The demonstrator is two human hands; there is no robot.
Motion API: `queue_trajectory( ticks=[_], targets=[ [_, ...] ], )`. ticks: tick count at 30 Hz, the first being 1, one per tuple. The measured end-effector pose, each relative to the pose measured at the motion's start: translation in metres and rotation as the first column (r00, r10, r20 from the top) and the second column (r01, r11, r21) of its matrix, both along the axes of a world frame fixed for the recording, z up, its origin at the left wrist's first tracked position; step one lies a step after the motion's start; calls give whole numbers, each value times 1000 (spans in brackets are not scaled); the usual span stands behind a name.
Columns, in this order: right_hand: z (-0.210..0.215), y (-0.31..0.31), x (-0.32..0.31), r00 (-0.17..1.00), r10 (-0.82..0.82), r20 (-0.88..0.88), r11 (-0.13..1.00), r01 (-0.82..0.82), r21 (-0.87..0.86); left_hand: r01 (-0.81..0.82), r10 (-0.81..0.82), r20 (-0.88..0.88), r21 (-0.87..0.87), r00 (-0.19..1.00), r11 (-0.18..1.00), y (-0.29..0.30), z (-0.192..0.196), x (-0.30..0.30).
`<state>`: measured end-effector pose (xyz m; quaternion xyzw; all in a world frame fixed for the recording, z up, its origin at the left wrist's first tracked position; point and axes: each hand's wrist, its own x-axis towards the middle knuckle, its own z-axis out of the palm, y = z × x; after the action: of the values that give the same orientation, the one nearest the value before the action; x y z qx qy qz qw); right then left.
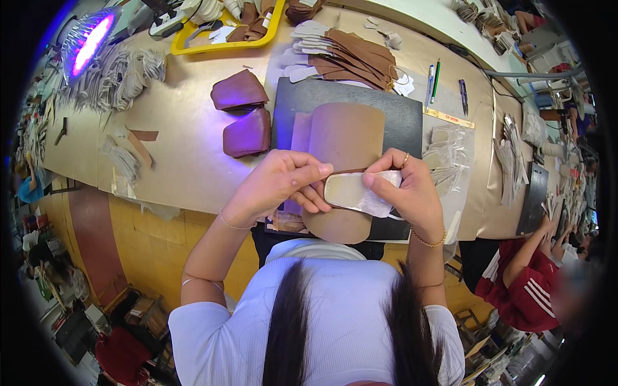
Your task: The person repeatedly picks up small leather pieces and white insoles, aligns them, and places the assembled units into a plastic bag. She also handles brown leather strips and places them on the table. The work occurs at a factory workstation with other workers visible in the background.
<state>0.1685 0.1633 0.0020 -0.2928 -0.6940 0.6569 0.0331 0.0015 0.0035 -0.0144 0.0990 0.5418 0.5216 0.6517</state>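
A long tan desk (187, 161) runs across a crowded workshop, its far half strewn with cut pieces and its near edge dropping to yellow panels below. A black mat (399, 119) lies on it in front of the person, and on that mat rests a large brown leather sheet (347, 132), curved over so that its upper part stands like a rounded flap while its lower end shows beneath the hands.

Both hands meet over the mat. The left hand (280, 183) is closed in a pinch, thumb and forefinger pressed onto the left end of a pale, insole-shaped piece (357, 193) with a whitish backing. The right hand (412, 190) grips the other end of the same piece, fingers curled over its top edge and a ring on one finger — the piece sits between the two hands, just above the brown sheet and touching or nearly touching it; which, I cannot tell.

To the left of the mat lie two maroon leather pouches (241, 112), one above the other. Beyond the mat a fan of brown strips with white tips (351, 55) spreads out, and a yellow tray (225, 35) holds more scraps. Pens (432, 80) and a yellow ruler (450, 118) lie to the right, near small clear bags (447, 154). A violet lamp (90, 42) glows at far left. At lower right another person in a red sleeve (524, 283) works at the same desk.
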Motion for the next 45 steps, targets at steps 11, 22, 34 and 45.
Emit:
queue_trajectory(
  ticks=[11,22,34,45],
  targets=[
    [-1,0,0,1000,-4,7,1000,4,2,32,-32,-3,4,999,999,0,-2,-2],
    [-4,-1,13,981,-128,-143,959,86,-272,55,-56,-37,-21,998,998,2,-1,-1],
    [-14,-3,18,958,-247,-146,915,182,-359,53,-54,-72,-6,996,999,0,-5,0],
    [-19,-7,16,951,-268,-155,924,208,-321,50,-51,-94,-17,994,999,2,-3,-1]
  ],
)
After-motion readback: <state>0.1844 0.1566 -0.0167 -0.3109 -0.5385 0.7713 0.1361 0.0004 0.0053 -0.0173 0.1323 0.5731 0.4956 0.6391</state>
